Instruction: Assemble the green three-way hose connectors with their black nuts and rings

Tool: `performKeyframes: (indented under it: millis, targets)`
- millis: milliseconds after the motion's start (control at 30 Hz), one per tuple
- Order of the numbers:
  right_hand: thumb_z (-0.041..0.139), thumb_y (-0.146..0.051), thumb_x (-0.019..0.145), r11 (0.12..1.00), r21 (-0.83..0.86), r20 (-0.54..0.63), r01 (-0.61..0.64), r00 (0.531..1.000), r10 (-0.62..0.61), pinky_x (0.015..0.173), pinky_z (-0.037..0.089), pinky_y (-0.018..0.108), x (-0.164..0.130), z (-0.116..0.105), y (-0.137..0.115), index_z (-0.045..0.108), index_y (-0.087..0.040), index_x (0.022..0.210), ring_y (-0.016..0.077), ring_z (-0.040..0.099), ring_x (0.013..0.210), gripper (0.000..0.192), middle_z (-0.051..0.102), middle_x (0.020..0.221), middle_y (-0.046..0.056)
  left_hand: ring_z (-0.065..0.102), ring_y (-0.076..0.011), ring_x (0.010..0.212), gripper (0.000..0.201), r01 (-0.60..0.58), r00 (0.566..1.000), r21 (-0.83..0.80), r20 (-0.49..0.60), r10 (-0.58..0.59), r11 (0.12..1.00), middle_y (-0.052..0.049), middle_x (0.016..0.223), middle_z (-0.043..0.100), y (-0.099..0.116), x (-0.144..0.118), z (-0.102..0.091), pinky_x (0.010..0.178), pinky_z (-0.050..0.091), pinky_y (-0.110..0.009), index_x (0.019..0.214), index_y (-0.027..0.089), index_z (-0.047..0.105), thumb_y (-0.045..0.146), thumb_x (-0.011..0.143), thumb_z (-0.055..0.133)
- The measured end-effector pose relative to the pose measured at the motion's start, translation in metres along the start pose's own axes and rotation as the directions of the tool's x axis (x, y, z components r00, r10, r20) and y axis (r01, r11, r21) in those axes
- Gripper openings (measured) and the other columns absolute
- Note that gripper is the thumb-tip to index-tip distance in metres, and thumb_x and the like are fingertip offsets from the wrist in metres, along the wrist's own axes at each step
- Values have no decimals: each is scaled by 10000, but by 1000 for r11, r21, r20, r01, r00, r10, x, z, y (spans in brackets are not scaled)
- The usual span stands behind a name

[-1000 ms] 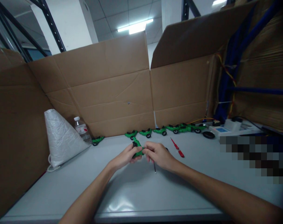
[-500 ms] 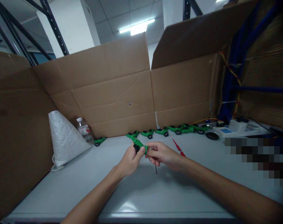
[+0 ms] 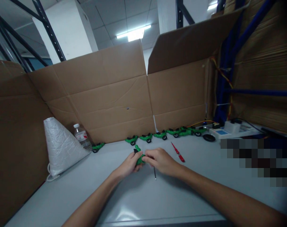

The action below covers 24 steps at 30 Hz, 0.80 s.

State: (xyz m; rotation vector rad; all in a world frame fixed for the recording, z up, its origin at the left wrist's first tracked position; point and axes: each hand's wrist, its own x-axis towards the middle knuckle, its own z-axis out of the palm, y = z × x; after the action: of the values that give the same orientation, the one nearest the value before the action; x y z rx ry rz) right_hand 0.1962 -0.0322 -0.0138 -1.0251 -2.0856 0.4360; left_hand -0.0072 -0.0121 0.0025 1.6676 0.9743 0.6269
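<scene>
A small green toy car (image 3: pixel 140 159) with black parts is held in my left hand (image 3: pixel 128 164), thumb on top and fingers wrapped beneath. My right hand (image 3: pixel 162 160) is closed in a pinch against the near right end of the toy. What its fingertips hold, if anything, is hidden. Below the right hand a thin metal rod (image 3: pixel 155 174) sticks out; I cannot tell whether it is held or lies on the table. To the right lies a red screwdriver-like tool (image 3: pixel 178 152), apart from the hand.
Several similar green toy cars (image 3: pixel 160 135) stand in a row along the cardboard wall (image 3: pixel 110 107). At the left are a silvery padded bag (image 3: pixel 63 151) and a water bottle (image 3: pixel 82 136). A power strip (image 3: pixel 225 132) and black disc (image 3: pixel 209 137) sit at the right back.
The toy has been lowered and turned more upright in my left hand. My right fingers have curled in closer against it. The whole view has shifted slightly.
</scene>
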Motion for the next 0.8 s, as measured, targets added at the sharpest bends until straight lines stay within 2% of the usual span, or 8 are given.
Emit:
performKeyframes:
  millis: [100,167,333,467,633,800]
  targets:
    - [591,-297,996,987,150,24,-63,998,60,594,360,252,0,0,-7,624,-183,646,130,553,548,369,626,563,-13,339,-95,496,603,-44,999,65,-20,46,997,54,557,395,4,-5,3,490,273,-240,735,193,478,752,954,424]
    - [590,-318,991,962,248,47,-118,993,109,554,366,244,0,1,-12,613,-184,670,121,535,510,348,620,555,-17,359,-102,520,621,-96,993,104,-54,102,990,48,568,397,6,-6,5,517,300,-249,705,196,460,759,963,410]
    - [576,-437,981,793,551,144,-260,966,217,413,373,222,3,11,-14,579,-201,790,106,476,430,304,572,593,-39,382,-118,618,584,-241,951,169,-155,267,956,33,663,440,4,-3,6,591,345,-252,768,189,476,722,996,413]
    - [629,-513,933,705,644,163,-298,953,254,363,352,212,4,17,-9,542,-210,755,92,423,401,362,512,563,-57,430,-138,690,562,-267,943,229,-139,303,936,7,731,488,-6,1,2,641,381,-255,826,176,519,688,1023,397]
    - [616,-521,950,733,629,122,-260,964,237,374,335,208,1,19,-8,561,-204,788,87,412,410,360,504,568,-61,464,-150,728,541,-299,933,244,-128,337,922,-5,773,519,-12,3,-1,683,412,-262,858,175,538,662,1037,384]
    - [547,-407,1011,879,453,6,-150,986,166,507,339,234,-1,19,-8,568,-194,774,104,449,519,319,516,598,-47,439,-149,705,527,-285,919,310,-181,350,907,8,748,496,-9,2,-2,676,402,-262,824,181,531,655,1025,419]
